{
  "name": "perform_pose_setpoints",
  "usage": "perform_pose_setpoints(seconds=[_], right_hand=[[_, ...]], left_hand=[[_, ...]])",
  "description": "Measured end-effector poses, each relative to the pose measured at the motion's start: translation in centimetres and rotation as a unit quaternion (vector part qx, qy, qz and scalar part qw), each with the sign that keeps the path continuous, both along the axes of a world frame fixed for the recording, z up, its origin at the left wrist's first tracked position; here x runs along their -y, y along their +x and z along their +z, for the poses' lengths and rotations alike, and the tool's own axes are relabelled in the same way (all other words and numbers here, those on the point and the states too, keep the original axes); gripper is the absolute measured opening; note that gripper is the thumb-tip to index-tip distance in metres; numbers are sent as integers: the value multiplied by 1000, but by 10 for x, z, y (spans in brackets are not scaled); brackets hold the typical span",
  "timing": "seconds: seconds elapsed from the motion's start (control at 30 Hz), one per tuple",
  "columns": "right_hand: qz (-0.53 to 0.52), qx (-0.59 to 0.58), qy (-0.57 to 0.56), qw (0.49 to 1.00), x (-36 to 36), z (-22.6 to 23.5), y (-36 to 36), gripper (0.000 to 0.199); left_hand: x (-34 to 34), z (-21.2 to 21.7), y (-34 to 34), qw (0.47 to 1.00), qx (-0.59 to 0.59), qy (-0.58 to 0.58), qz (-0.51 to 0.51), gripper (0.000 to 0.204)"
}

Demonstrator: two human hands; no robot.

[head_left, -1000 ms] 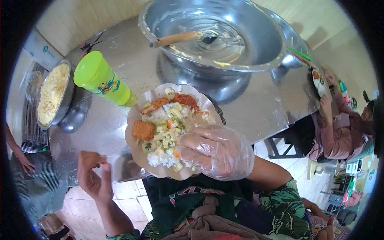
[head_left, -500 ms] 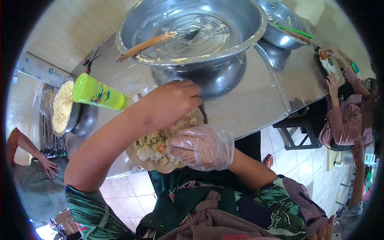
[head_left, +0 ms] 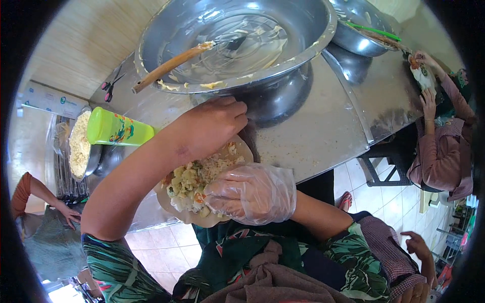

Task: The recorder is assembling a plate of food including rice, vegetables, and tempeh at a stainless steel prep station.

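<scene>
paper plate of rice (head_left: 189, 214) held by gloved right hand (head_left: 252, 194), fingers curled | bare left hand (head_left: 212, 123) at 12, fingers bent on rim | food could be spilled if tipped

Left hand (head_left: 209, 123): bare, no glove, ring or watch visible; forearm uncovered up to a short sleeve in a dark green leaf print with lighter green fronds. Right hand (head_left: 252, 194): covered in a loose, wrinkled, clear plastic glove ending near the wrist; forearm bare beyond it. Torso: the same leaf-print garment with small red accents, a brownish-mauve folded cloth lying across the chest.
</scene>
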State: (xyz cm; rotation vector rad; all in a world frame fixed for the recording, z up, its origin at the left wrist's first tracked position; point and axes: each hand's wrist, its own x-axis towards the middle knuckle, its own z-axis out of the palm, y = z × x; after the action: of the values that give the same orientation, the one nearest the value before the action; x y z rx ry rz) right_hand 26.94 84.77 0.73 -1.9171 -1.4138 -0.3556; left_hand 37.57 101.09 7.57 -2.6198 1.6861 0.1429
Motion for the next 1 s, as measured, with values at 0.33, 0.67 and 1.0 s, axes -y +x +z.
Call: perform_pose_setpoints(seconds=[0.33,0.67,1.0], right_hand=[[-4,-1,-28,1000,2,-9,4,45],[-3,-38,55,998,3,-3,2,47],[-101,-103,83,986,14,23,13,27]], left_hand=[[-3,2,12,992,-97,-45,-72,24],[16,9,11,994,-100,-1,-50,19],[-23,25,-6,975,-76,-207,-7,29]])
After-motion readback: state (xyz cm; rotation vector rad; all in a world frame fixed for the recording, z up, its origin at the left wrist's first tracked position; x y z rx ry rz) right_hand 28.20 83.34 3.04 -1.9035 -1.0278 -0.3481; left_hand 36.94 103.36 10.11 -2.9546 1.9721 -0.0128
